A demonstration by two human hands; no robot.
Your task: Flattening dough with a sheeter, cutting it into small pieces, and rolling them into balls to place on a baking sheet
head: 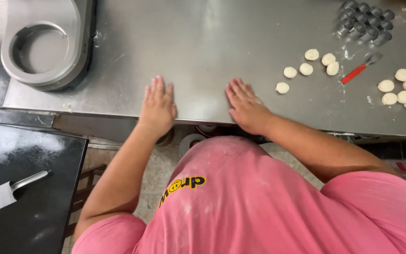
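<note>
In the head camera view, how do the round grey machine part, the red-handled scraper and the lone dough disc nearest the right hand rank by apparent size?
1. Round grey machine part, by far the largest.
2. Red-handled scraper.
3. Dough disc, the smallest.

All lie on the steel table at similar distance, so the ranking seems safe.

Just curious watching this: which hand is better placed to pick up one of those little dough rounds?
Probably the right hand: it lies flat near the closest dough round, while the left hand rests farther away.

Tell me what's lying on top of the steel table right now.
On the steel table: left hand and right hand flat, dough discs, red-handled scraper, dark moulds, grey ring machine. Anything beneath the palms is covered.
</note>
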